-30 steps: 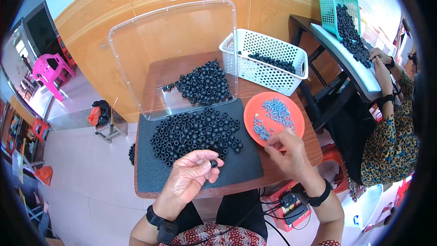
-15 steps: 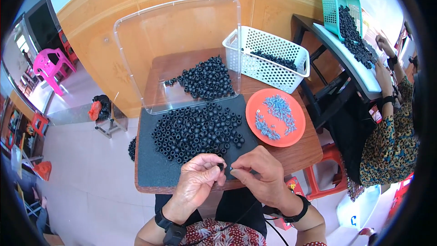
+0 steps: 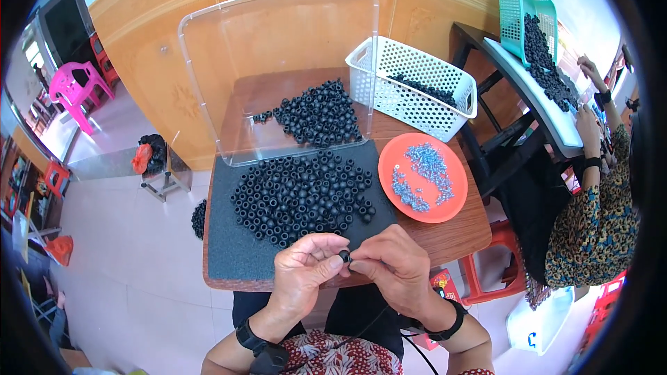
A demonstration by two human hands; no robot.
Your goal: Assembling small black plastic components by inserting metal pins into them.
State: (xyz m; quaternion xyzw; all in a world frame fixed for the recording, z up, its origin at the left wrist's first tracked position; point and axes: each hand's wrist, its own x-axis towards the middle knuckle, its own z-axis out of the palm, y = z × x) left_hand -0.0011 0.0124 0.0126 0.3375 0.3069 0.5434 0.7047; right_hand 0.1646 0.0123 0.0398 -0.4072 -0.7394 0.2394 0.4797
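- At the bench's left, a grey mat bears a bead pile; no lettering shows on either.
- Your left hand pinches one black bead near the middle of the bench's near edge.
- Your right hand meets it there, thumb and fingers pinched together; what lies between them cannot be told. This looks like fine two-handed work on that bead; the next move seems to call for steady fingertips.
- Near the bench's right edge, an orange plate holds small bluish pieces.
- Below that edge, a red box carries print too small to read.
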